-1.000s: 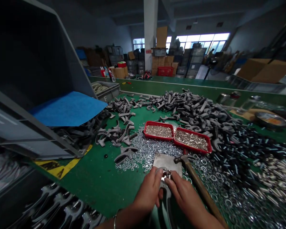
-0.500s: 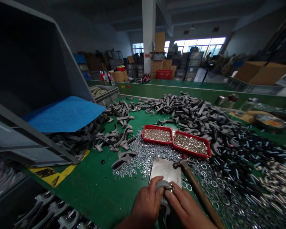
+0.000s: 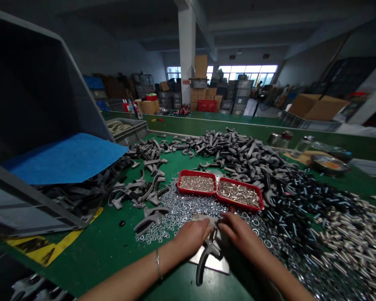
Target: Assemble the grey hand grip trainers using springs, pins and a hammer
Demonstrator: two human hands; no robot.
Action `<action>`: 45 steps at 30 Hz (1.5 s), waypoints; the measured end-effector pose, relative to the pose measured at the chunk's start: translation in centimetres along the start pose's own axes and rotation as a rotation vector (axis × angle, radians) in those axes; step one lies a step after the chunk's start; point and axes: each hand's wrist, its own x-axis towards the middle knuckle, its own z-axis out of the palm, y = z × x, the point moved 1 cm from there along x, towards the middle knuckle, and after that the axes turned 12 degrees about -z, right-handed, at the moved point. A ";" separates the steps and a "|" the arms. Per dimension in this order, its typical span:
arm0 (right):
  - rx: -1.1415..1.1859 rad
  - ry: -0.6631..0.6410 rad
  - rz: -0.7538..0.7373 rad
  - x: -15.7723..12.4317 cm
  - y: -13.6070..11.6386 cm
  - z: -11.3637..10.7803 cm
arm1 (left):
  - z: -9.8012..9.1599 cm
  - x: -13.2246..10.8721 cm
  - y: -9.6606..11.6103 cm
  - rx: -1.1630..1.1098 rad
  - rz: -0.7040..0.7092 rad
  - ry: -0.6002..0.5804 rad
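Note:
My left hand (image 3: 191, 236) and my right hand (image 3: 238, 232) meet over a flat steel plate (image 3: 211, 263) on the green table. Both pinch the top end of a grey curved handle part (image 3: 207, 255) that stands on the plate and points toward me. My left fingers curl round its head; my right fingertips press a small metal piece against it. Shiny washers (image 3: 181, 211) lie scattered just beyond the plate. Two red trays (image 3: 221, 188) of small silver parts sit behind them.
A large heap of grey handle parts (image 3: 238, 152) covers the table's middle, with black and silver pins (image 3: 332, 221) to the right. A tilted grey bin (image 3: 44, 125) with a blue sheet (image 3: 65, 156) spills dark parts at left. Cardboard boxes and crates stand far behind.
The view has tilted so my forearms now show. My hands have moved further onto the plate with the handle part. The hammer beside the plate is now hidden behind my right hand.

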 end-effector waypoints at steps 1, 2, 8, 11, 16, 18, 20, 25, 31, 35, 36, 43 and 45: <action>-0.077 0.042 0.022 0.8 1.9 -1.2 | -0.3 1.2 0.1 0.071 0.048 0.026; -0.137 0.072 0.045 1.6 3.7 -2.3 | -0.8 2.5 0.3 0.132 0.094 0.055; -0.338 0.075 0.097 6.4 9.9 -4.2 | -3.9 11.7 4.3 0.224 0.202 0.135; -0.358 0.044 0.097 8.0 10.6 -3.2 | -3.8 16.2 5.9 0.255 0.201 0.121; -0.336 0.036 0.099 8.2 11.5 -2.1 | -1.8 18.9 5.5 0.254 0.161 0.108; -0.311 0.051 0.111 7.9 11.7 -1.9 | -1.1 18.6 4.9 0.225 0.144 0.127; -0.275 0.079 0.126 7.8 11.8 -1.7 | -0.7 18.3 4.5 0.182 0.123 0.147; -0.152 0.221 0.198 8.0 12.2 -2.8 | -0.7 17.7 4.5 0.029 0.050 0.203; 0.121 0.174 0.107 4.0 9.1 -3.3 | -1.0 11.7 1.9 -0.191 -0.005 0.241; 0.343 0.030 0.012 -0.1 4.3 -0.2 | -0.3 5.1 -1.2 -0.468 -0.013 0.163; 0.367 0.008 0.018 -0.6 3.3 0.6 | -0.1 3.7 -1.7 -0.573 -0.048 0.132; 0.171 -0.062 0.034 -0.3 1.7 2.5 | 0.5 -0.8 -2.2 -0.952 -0.317 0.010; 0.101 -0.080 0.022 -0.1 1.7 2.5 | 0.7 -1.0 -2.2 -0.848 -0.268 0.060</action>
